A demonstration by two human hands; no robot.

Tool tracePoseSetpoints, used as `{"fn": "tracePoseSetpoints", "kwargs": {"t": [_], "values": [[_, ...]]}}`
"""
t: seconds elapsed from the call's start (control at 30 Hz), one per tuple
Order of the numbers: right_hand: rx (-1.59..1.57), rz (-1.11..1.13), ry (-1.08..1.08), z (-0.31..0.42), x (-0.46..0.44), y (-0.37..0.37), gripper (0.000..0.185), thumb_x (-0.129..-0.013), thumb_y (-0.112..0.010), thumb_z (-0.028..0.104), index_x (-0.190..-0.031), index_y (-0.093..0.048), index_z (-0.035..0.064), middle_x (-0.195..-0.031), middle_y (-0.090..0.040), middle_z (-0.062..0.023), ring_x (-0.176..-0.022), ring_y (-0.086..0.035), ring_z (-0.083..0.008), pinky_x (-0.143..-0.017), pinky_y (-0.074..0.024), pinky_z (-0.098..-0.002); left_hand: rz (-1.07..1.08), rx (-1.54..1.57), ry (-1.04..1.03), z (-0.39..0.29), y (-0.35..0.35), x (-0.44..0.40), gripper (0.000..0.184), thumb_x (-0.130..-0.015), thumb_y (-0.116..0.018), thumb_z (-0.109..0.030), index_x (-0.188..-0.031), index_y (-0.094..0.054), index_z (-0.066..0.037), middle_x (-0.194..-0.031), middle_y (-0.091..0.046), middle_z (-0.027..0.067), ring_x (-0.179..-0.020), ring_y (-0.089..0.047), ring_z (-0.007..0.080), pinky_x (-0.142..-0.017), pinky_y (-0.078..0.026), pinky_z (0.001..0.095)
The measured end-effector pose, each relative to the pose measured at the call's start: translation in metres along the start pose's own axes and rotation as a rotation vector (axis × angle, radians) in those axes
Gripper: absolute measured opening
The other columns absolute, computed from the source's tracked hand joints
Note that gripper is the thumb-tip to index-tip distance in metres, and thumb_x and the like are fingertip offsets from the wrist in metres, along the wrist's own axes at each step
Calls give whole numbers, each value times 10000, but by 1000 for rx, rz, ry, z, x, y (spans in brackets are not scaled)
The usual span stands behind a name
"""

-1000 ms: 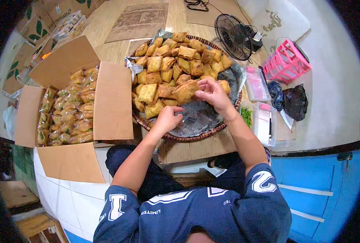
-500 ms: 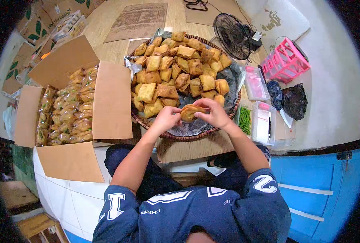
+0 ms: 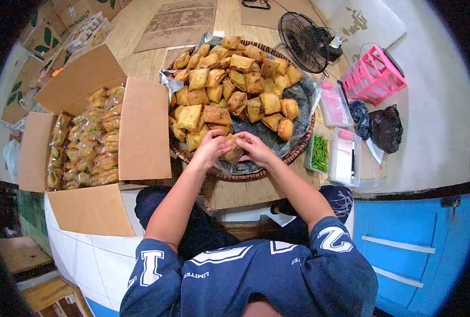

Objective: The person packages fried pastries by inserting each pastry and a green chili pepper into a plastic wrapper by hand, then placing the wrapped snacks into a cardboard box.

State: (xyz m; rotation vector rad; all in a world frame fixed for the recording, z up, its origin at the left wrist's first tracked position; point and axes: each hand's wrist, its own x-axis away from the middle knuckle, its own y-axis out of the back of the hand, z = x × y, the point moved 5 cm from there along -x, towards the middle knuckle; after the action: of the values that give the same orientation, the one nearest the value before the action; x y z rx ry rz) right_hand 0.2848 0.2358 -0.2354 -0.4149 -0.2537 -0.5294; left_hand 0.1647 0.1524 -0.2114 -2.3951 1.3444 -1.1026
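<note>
Between my left hand and my right hand is a golden fried pastry, with the fingers of both hands closed on it. They hold it over the near part of a round woven tray lined with plastic or paper. Many square fried pastries are heaped in the tray beyond my hands. Left of the tray stands an open cardboard box full of pastries in clear bags.
A black fan stands behind the tray. Green chillies, a clear container with white packets, a pink-lidded container, a pink basket and a black plastic bag lie to the right.
The hands first came together on a pastry in front of the heap. Since then both hands and the pastry have shifted slightly left, and the pastry has turned between the fingers.
</note>
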Motion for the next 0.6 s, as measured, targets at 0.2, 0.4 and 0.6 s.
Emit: {"fn": "tracePoseSetpoints", "kwargs": {"t": [0.2, 0.4, 0.6], "values": [[-54, 26, -94, 1, -2, -1, 282, -857, -570, 269, -1091, -523, 119, -1014, -544, -8, -919, -527, -129, -589, -496, -294, 66, -1349, -372, -37, 9, 22, 542, -579, -764, -140, -1051, -551, 18, -974, -616, 137, -838, -598, 196, -762, -471, 321], [7, -5, -15, 37, 1, 3, 272, -862, -552, 297, -1066, -573, 119, -915, -580, 28, -812, -539, -70, -556, -472, -236, 427, -976, -89, -19, 4, 14, 397, -724, -722, -192, -1032, -578, 14, -862, -637, 28, -769, -581, 114, -752, -461, 252], [349, 13, 146, 80, 11, -1, 281, -858, -566, 250, -1075, -579, 71, -820, -591, 26, -747, -547, -74, -613, -472, -237, 405, -608, -75, -21, -12, 18, 276, -815, -634, -189, -992, -588, 18, -884, -630, 19, -774, -573, 78, -728, -460, 218]]}}
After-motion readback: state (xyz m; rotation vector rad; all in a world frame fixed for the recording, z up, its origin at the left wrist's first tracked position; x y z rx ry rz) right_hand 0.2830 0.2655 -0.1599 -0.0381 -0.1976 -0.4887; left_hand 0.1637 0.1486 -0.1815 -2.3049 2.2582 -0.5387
